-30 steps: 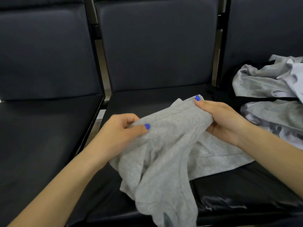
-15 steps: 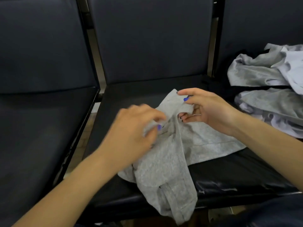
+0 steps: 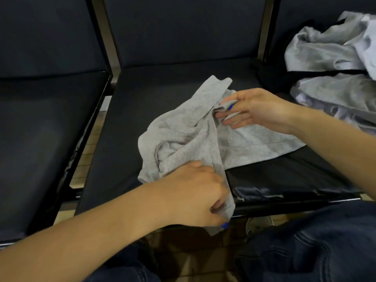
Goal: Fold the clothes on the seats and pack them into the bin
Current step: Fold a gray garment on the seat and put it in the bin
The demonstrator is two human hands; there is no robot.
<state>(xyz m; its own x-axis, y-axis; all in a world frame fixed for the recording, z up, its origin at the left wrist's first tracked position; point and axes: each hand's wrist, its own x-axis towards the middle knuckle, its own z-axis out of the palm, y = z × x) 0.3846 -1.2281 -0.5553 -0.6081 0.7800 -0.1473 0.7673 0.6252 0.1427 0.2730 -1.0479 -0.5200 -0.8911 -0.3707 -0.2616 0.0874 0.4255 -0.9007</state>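
A light grey garment [image 3: 189, 135] lies crumpled on the middle black seat [image 3: 162, 88], one end hanging over the seat's front edge. My left hand [image 3: 199, 192] grips that hanging end near the front edge, fingers curled around the cloth. My right hand [image 3: 254, 110] pinches the garment's far upper edge between thumb and forefinger, the other fingers stretched out below. No bin is in view.
A pile of grey and white clothes [image 3: 333, 64] lies on the right seat, with a black item under it. The left seat [image 3: 40, 129] is bare black leather. Gaps between seats show the floor. My knees in dark jeans [image 3: 305, 245] are at the bottom.
My left hand slid down from the garment's top to its hanging end at the seat's front edge. My right hand kept pinching the far edge. The garment settled lower onto the seat.
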